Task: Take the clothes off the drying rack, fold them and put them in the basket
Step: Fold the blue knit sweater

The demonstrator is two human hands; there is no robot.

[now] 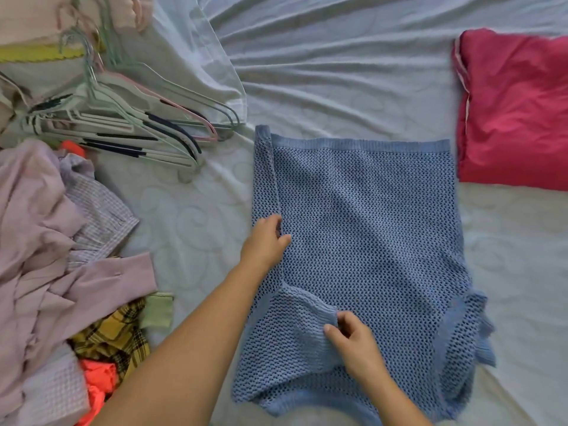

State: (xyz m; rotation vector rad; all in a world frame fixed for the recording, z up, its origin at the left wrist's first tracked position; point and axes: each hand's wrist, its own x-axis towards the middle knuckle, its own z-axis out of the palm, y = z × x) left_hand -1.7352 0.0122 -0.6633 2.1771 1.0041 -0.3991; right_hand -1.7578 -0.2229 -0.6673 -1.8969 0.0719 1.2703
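A blue open-knit sweater (368, 216) lies spread flat on the pale bed sheet (338, 72), its ribbed hem toward the far side. Its left edge is folded inward. My left hand (266, 241) grips that folded left edge about halfway down. My right hand (353, 342) pinches the ribbed cuff of a sleeve laid across the sweater's near part. No drying rack or basket is in view.
A folded pink-red garment (516, 112) lies at the right. Several empty hangers (132, 118) are heaped at the upper left. A pile of unfolded clothes (55, 256), lilac, yellow plaid and neon orange, fills the left side.
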